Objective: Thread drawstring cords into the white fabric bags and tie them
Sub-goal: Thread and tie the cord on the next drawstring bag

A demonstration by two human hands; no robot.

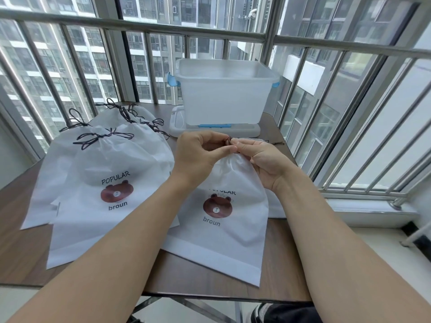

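Drawstring cord (229,139), dark and thin, sits pinched between both my hands at the gathered mouth of the white bag (224,220) in the middle of the frame. My left hand (200,152) has thumb and forefinger curled onto the cord from the left; my right hand (258,157) nips it from the right, fingertips nearly meeting. The bag lies flat on the brown table (21,243), bear print up. At the left of the frame lies a pile of tied bags (109,183), their cords in bows. Behind my hands, upper centre, a clear plastic bin (225,94) stands on its lid (214,130).
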